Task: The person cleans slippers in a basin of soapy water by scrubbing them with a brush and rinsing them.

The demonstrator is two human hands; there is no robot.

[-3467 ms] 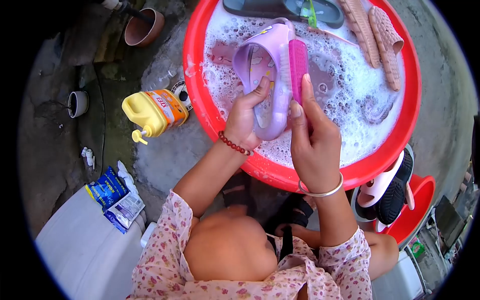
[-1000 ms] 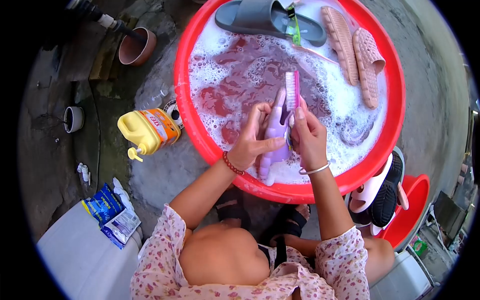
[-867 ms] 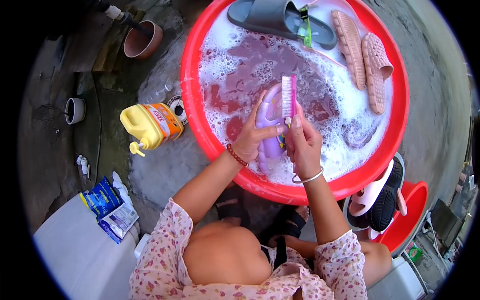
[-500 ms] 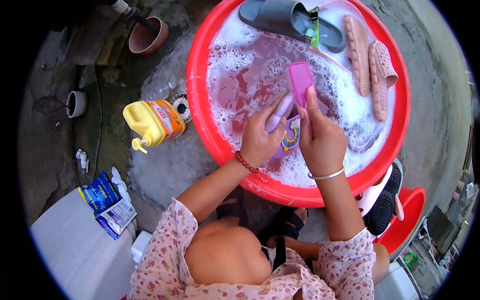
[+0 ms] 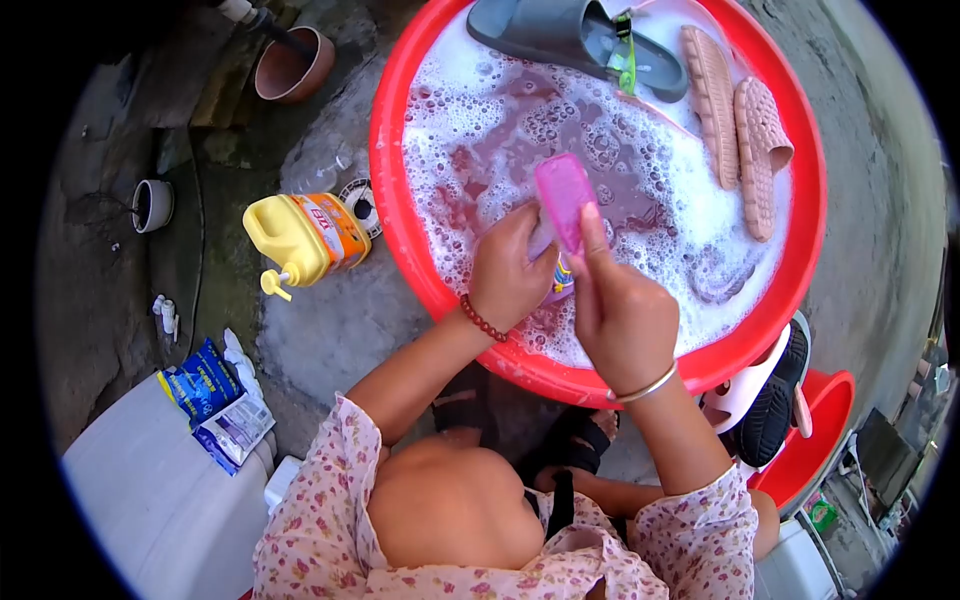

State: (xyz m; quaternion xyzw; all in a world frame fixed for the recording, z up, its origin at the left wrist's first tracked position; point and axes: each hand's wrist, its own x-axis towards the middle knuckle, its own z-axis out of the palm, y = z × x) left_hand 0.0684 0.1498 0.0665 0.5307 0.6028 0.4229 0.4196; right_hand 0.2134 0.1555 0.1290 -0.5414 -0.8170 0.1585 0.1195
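Note:
Over the soapy water in a large red basin, my left hand is closed around a purple slipper with a rainbow decoration. Much of that slipper is hidden behind my hands. My right hand grips the handle of a pink scrub brush, its flat back facing up and its bristles out of sight. The brush head lies over the slipper, close to my left fingers. Farther back, a dark grey slide sandal and two pink woven-pattern slippers rest in the foam.
Left of the basin stands a yellow pump jug. Blue packets lie on a pale surface at lower left. A smaller red tub with black footwear beside it is at right. Two pots sit at upper left.
The brush and my right hand have moved left and towards me, over the slipper. My left hand has shifted slightly left, and less of the slipper shows.

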